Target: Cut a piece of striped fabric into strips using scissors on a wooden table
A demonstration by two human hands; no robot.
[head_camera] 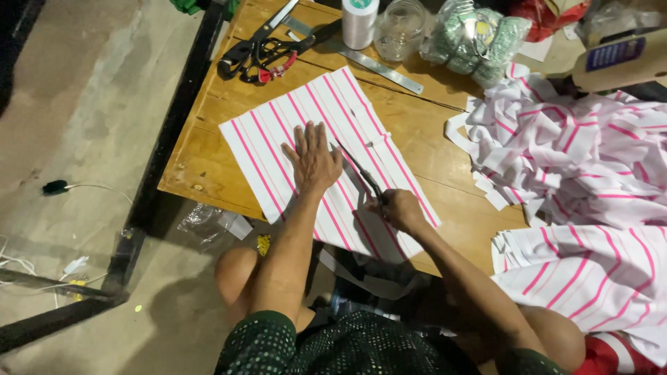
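Your left hand (313, 158) is flat and spread open on the striped fabric piece (292, 139), holding nothing, just pinning it to the wooden table (417, 125). Your right hand (401, 208) is closed around the handles of the scissors (361, 173), blades angled up into the cloth just beside your left fingers.

That's the bit I'd worry about: the blade tips sit really near your left hand, so if the cloth bunches or the scissors jump forward, you could nick a finger. The near edge of the fabric piece also hangs off the table edge toward your knees, so its weight could drag the cloth and pull your cut off the pink stripe.

Around the fabric piece: above it there's a second pair of black scissors (257, 52), a metal ruler (375, 66), a white thread spool (360, 21) and a clear jar (401, 28). To its right, a big heap of striped offcuts (563, 146) sits near, and loose strips from it could slide under your cutting line. Nothing actually blocks the blades right now, far as I can tell.
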